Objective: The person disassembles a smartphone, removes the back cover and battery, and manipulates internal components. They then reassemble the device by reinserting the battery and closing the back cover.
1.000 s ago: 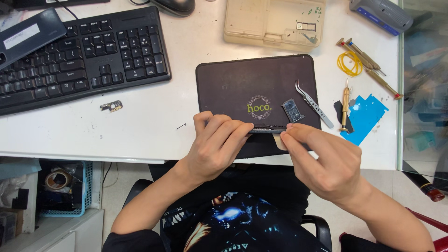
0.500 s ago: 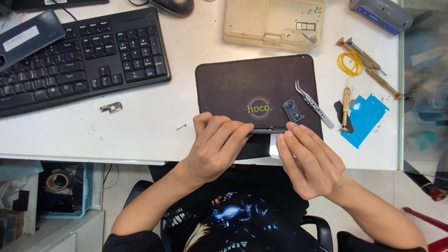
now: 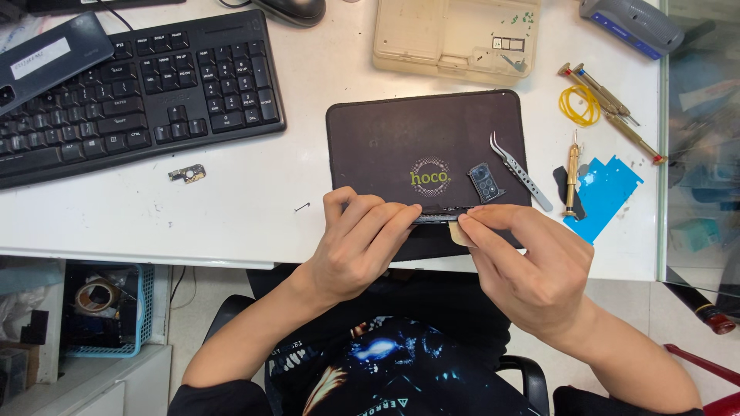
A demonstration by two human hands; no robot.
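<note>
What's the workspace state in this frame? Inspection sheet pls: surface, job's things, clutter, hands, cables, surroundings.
Surface: white desk with a dark work mat at its front edge.
Job's things: thin dark flat device held edge-on over the mat's near edge; small tan pick against it.
Clutter: tweezers, camera module, screwdrivers, yellow rubber band, blue film, beige parts box, small circuit board, keyboard, phone.
Hands: left hand grips the device; right hand pinches the pick.
Cables: nothing seen clearly.
Surroundings: blue basket under the desk, chair below.
</note>
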